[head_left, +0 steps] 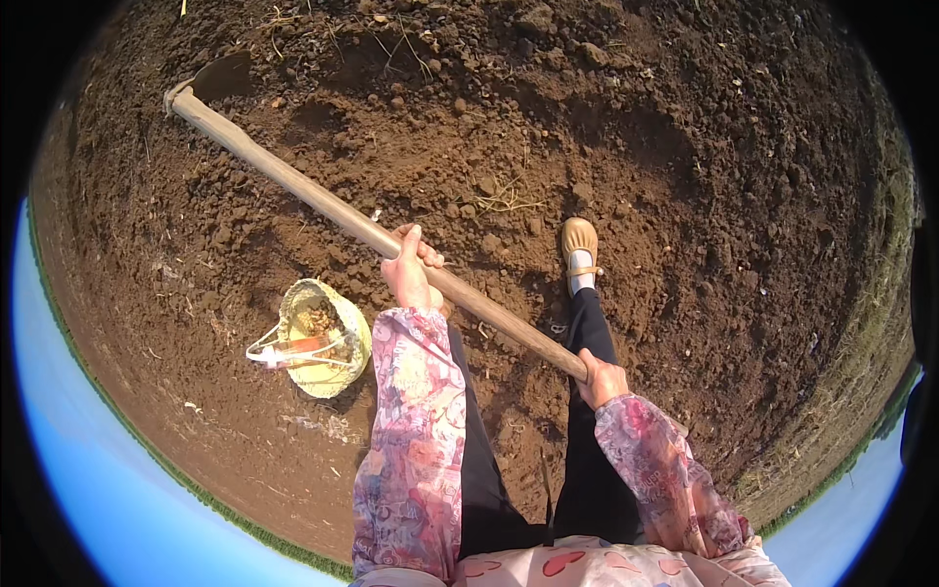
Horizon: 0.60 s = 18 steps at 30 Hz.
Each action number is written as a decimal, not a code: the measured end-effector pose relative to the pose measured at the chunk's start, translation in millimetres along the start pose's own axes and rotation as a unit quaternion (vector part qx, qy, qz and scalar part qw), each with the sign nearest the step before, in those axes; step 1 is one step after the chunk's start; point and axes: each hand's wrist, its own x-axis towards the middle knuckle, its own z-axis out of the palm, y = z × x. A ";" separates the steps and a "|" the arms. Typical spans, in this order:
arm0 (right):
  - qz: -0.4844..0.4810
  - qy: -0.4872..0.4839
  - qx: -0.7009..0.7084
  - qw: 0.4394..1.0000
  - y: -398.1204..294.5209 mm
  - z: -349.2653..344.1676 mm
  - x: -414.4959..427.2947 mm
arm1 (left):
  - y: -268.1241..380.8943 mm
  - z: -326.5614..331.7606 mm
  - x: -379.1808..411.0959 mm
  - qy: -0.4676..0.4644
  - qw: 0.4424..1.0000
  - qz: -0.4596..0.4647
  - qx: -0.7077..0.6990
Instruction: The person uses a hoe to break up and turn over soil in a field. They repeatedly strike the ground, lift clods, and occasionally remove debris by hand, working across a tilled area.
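Observation:
Both hands grip the wooden handle of a hoe, which runs slantwise from the upper left to the lower right. Around the middle of the handle is my left hand, its thumb lying along the wood. Near the handle's lower end, my right hand is closed about it. The broad metal hoe blade rests at or just above the loose brown soil at the upper left. Left of my left forearm stands a pale yellow woven basket with white handles, holding small brown pieces and a clear bottle with an orange-red label.
Clods and furrows of tilled soil spread all around. Dry stalks lie ahead of the feet. My tan shoe is planted right of the handle. A strip of dry grass borders the soil at the right.

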 end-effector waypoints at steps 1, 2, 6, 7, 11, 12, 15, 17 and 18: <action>-0.011 0.044 0.039 0.998 -12.8 0.4 17.4 | 2.2 5.7 21.7 0.015 0.999 0.031 0.021; 0.008 0.031 0.033 0.999 -18.1 1.3 23.8 | 7.1 11.1 37.1 0.019 0.998 0.042 0.039; 0.173 -0.102 0.032 0.979 5.2 -15.1 -26.2 | -87.1 29.0 22.5 0.096 0.980 -0.122 0.126; 0.142 -0.054 0.009 0.988 22.7 -4.6 -49.4 | -103.1 15.9 5.2 0.103 0.979 -0.112 0.132; 0.265 -0.148 -0.026 0.952 72.3 -9.7 -184.7 | -159.2 -7.5 -126.5 0.018 0.965 -0.257 0.038; 0.284 -0.166 -0.029 0.944 80.5 -13.5 -209.3 | -157.7 -8.5 -152.2 0.025 0.962 -0.272 0.017; 0.254 -0.131 -0.027 0.958 92.0 -19.9 -249.5 | -145.7 -8.8 -200.9 0.038 0.954 -0.296 -0.007; 0.220 -0.116 -0.020 0.968 98.2 -10.5 -238.4 | -131.0 -11.6 -198.3 0.044 0.958 -0.284 -0.006; 0.205 -0.110 -0.014 0.972 98.3 -5.9 -226.7 | -118.3 -11.3 -185.8 0.039 0.967 -0.253 -0.004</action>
